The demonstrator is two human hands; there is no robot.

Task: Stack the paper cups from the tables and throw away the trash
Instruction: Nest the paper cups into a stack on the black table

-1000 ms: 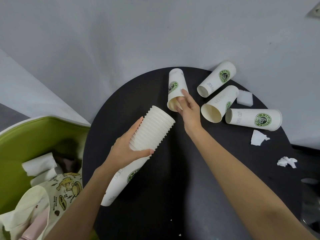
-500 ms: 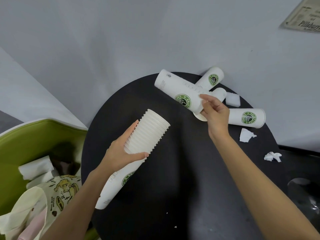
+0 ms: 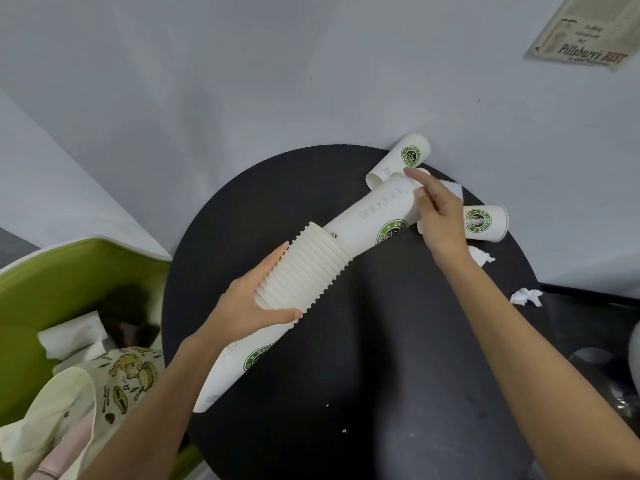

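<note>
My left hand [image 3: 249, 306] grips a long stack of white paper cups [image 3: 304, 271] with a green logo, held slanted above the round black table [image 3: 346, 393]. My right hand [image 3: 438, 216] holds the open end of another cup [image 3: 377, 213], whose base sits inside the mouth of the stack. Two more cups lie on their sides at the far right of the table: one by the wall [image 3: 405, 157], one partly behind my right hand [image 3: 485, 223]. Crumpled white tissue [image 3: 483, 256] lies close to my right wrist, and another piece [image 3: 526, 296] at the table's right edge.
A green bin [image 3: 52, 282] stands left of the table, holding white paper and a printed cloth bag [image 3: 114, 386]. A grey wall runs behind the table, with a paper poster [image 3: 585, 32] at top right. Small white crumbs dot the table's near part.
My right hand has lifted a cup off the table, turned it and pushed its base into the mouth of the stack in my left hand. The view has shifted slightly.
</note>
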